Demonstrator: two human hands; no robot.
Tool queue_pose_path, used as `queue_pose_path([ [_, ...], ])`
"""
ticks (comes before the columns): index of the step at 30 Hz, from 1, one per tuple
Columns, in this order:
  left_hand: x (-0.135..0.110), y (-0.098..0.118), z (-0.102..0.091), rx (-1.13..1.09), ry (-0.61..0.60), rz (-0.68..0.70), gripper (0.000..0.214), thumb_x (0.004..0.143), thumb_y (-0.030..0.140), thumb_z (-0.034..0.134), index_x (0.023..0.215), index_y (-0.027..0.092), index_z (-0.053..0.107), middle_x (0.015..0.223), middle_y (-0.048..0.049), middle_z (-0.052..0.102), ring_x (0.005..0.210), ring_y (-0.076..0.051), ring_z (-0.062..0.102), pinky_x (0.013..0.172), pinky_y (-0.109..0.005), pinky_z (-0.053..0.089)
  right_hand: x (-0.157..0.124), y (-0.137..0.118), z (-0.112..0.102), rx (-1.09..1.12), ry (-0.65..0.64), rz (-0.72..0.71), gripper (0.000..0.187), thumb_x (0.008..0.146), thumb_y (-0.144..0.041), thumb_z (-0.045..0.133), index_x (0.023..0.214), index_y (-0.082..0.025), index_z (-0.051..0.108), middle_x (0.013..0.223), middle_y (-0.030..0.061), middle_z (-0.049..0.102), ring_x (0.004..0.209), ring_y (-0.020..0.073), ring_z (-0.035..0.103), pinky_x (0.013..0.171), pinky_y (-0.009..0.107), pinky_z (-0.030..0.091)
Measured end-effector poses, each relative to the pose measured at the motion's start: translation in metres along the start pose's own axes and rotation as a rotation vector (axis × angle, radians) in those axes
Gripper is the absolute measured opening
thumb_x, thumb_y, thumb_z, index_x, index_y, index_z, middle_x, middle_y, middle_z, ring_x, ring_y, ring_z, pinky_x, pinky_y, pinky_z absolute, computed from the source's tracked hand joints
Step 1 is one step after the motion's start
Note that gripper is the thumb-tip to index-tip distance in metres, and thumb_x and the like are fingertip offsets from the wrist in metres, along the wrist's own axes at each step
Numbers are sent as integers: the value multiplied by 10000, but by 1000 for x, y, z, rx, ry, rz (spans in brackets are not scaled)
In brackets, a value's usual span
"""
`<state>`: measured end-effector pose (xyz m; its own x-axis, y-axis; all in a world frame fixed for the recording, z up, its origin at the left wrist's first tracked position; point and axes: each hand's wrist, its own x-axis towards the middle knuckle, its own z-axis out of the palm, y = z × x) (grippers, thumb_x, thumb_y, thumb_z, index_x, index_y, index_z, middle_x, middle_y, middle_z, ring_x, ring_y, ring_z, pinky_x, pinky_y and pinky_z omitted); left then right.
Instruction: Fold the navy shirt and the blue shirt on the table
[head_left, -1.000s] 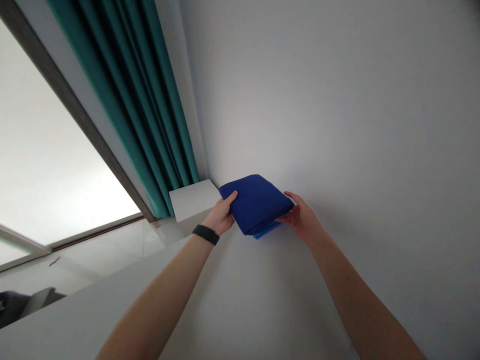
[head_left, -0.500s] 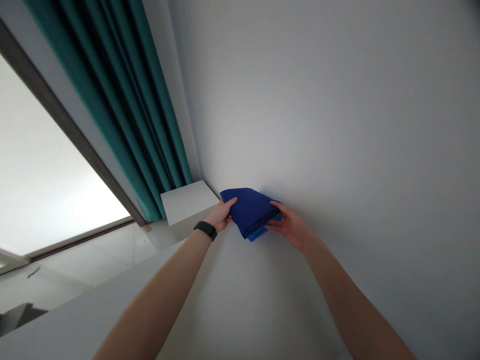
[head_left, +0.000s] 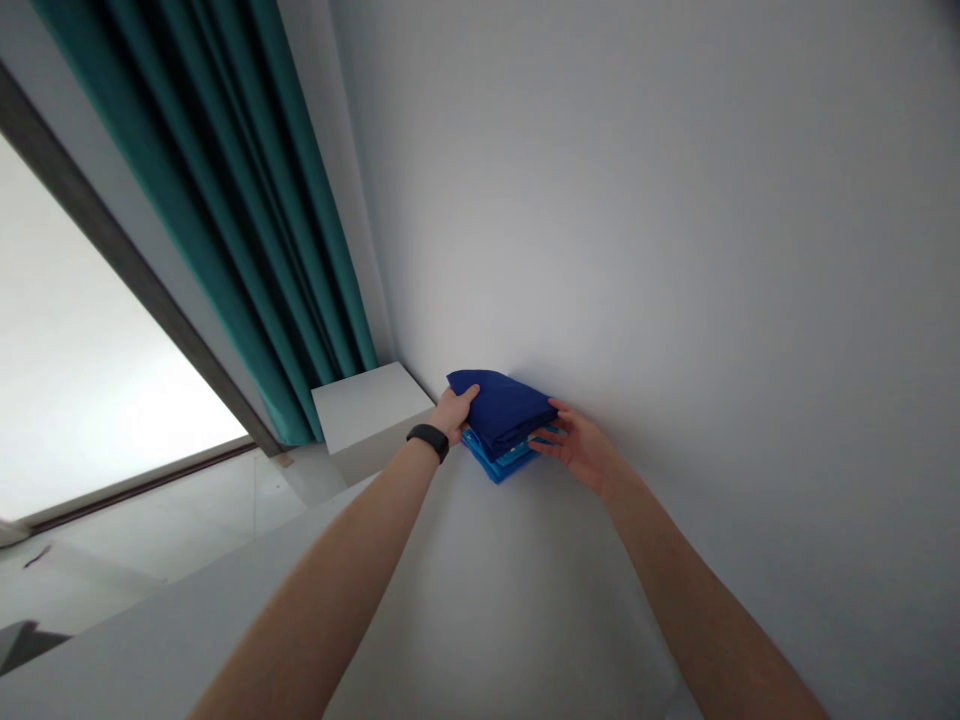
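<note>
A folded dark blue cloth (head_left: 501, 410) lies on top of a lighter blue folded stack (head_left: 501, 462), far out on a white surface (head_left: 480, 600) against the white wall. My left hand (head_left: 455, 410), with a black band on the wrist, grips the cloth's left edge, thumb on top. At the right edge my right hand (head_left: 576, 445) holds the stack, its fingers curled round the side of the cloths. Both arms are stretched far forward.
A teal curtain (head_left: 247, 220) hangs at the left beside a bright window with a dark frame (head_left: 135, 270). A white box-shaped block (head_left: 367, 410) stands just left of the cloths. Pale floor (head_left: 150, 520) shows below the window.
Both hands have pushed the dark blue cloth farther away towards the wall. It now rests lower on the lighter blue stack, whose edges show more.
</note>
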<state>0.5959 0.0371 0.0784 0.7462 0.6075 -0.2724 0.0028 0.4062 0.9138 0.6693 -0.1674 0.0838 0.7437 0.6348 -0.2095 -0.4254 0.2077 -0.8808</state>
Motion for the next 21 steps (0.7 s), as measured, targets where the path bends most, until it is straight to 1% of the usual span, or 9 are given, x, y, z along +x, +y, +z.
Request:
queue_pose_path([
  [3, -3, -2, -2, 16, 32, -9, 373, 811, 348, 713, 1110, 170, 578, 1040, -132, 702, 828, -212, 689, 677, -320, 585, 0, 0, -1, -1, 29, 12, 320, 747, -229, 575, 1064, -269, 565, 853, 7, 616, 781, 200, 677, 725, 425, 599],
  [5, -8, -3, -5, 37, 60, -13, 453, 786, 362, 735, 1153, 190, 533, 1102, -134, 679, 876, -228, 679, 666, -334, 583, -1, 3, -5, -16, 64, 4, 317, 742, -228, 576, 1057, -268, 564, 905, 17, 624, 824, 205, 677, 703, 402, 598],
  [7, -16, -5, -7, 65, 92, -2, 566, 761, 369, 758, 1219, 229, 457, 1182, -128, 642, 925, -237, 664, 664, -348, 581, -2, 7, -10, -81, 105, -31, 301, 737, -238, 577, 1037, -265, 578, 954, 27, 626, 838, 199, 672, 676, 364, 590],
  [10, -28, -5, -6, 137, 114, 27, 718, 723, 355, 793, 1281, 278, 348, 1238, -124, 604, 959, -246, 653, 680, -365, 577, -2, 7, -14, -287, 171, -148, 279, 733, -272, 562, 1007, -259, 614, 982, 27, 629, 769, 165, 650, 629, 308, 556],
  [12, -33, -5, -4, 190, 102, 40, 800, 698, 326, 814, 1309, 291, 299, 1235, -130, 599, 961, -256, 651, 692, -377, 574, 2, 1, -9, -484, 171, -288, 267, 758, -295, 515, 992, -250, 636, 938, 24, 640, 743, 160, 631, 652, 312, 537],
  [15, -34, -3, -2, 229, 78, 42, 928, 654, 271, 842, 1358, 302, 238, 1205, -134, 606, 958, -277, 652, 708, -411, 572, 18, -15, 7, -853, 74, -560, 288, 835, -279, 413, 966, -227, 664, 864, 36, 665, 828, 187, 626, 810, 369, 508],
  [17, -30, -3, -2, 218, 73, 44, 996, 628, 230, 854, 1382, 313, 208, 1194, -128, 609, 955, -281, 653, 721, -429, 572, 33, -25, 21, -1086, -2, -690, 331, 856, -220, 376, 1007, -222, 670, 952, 52, 690, 943, 198, 621, 922, 387, 466],
  [19, -24, -3, -2, 179, 71, 46, 1034, 611, 188, 857, 1394, 323, 196, 1213, -120, 598, 959, -273, 653, 736, -430, 573, 51, -29, 33, -1249, -91, -716, 381, 856, -162, 346, 1053, -213, 669, 1064, 60, 690, 1027, 190, 607, 973, 368, 442],
  [21, -19, -5, -1, 92, 48, 29, 1062, 605, 141, 850, 1402, 334, 175, 1256, -111, 570, 991, -255, 644, 770, -416, 570, 68, -25, 42, -1376, -143, -724, 415, 869, -144, 324, 1119, -191, 652, 1167, 70, 665, 1103, 181, 583, 1022, 348, 411],
])
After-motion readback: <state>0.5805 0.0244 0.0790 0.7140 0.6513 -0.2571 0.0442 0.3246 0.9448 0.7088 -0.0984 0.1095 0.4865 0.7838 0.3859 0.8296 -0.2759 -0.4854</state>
